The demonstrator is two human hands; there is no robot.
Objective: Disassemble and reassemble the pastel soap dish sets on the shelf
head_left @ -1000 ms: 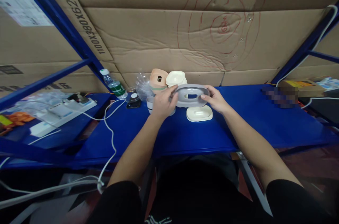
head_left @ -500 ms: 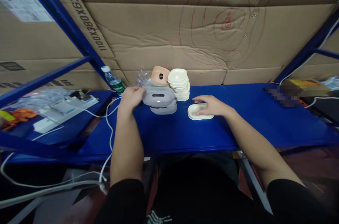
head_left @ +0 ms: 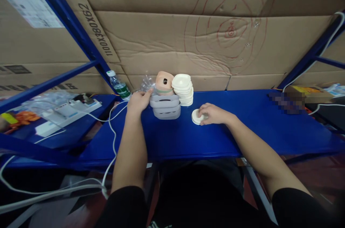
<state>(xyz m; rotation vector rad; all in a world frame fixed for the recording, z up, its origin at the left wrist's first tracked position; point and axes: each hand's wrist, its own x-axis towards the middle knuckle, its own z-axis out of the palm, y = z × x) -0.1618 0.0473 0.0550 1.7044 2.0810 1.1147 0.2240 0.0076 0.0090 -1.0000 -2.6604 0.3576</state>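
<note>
My left hand (head_left: 138, 102) is beside the stack of grey oval plastic lids (head_left: 166, 109), its thumb and fingers apart near the top lid's left edge; it seems to hold nothing. The grey lids, each with a slot in its side, sit squarely on one another. My right hand (head_left: 214, 114) has its fingers curled over a small cream oval plastic dish (head_left: 196, 117) on the blue table, hiding its right part. Behind the grey stack are a peach-coloured piece with a dark slot (head_left: 164, 78) and a tall stack of cream dishes (head_left: 183, 89).
Crumpled clear plastic (head_left: 147, 82) and a water bottle (head_left: 121, 88) stand at the back left. A white power strip (head_left: 68, 116) and white cables (head_left: 114, 138) lie left. Blue posts frame the table (head_left: 172, 141), with cardboard (head_left: 151, 41) behind. A carton (head_left: 314, 93) sits far right.
The top grey lid, tilted forward in my left hand before, now rests level on its stack, and that hand has eased off its edge. My right fingers have closed further over the cream dish.
</note>
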